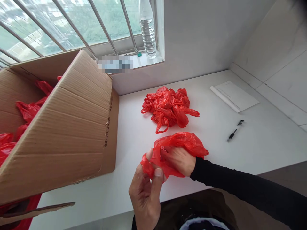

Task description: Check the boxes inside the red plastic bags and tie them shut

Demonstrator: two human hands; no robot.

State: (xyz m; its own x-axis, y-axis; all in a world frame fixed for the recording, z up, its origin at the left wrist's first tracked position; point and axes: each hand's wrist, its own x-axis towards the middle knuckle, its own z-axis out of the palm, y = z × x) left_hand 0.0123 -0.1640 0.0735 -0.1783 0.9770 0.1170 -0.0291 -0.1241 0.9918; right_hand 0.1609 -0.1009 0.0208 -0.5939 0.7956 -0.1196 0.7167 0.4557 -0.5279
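My left hand (147, 191) pinches the edge of a thin red plastic bag (192, 142) between thumb and fingers, and part of the film wraps around a finger. The wrist of my right hand (181, 159) comes in from the right, with a black sleeve behind it. This hand reaches into the bag's folds, where its fingers are blurred and covered by the translucent red film. I cannot tell whether they grip it. Just beyond the bag, a pile of crumpled, knotted red plastic bags (165, 103) lies on the white table (203, 124).
On the left stands an open cardboard box (64, 127) with more red bags (27, 110) inside. A pen (232, 135) and a paper booklet (233, 95) lie to the right. A water bottle (148, 35) stands on the sill by the barred window. Tiled wall borders the right side.
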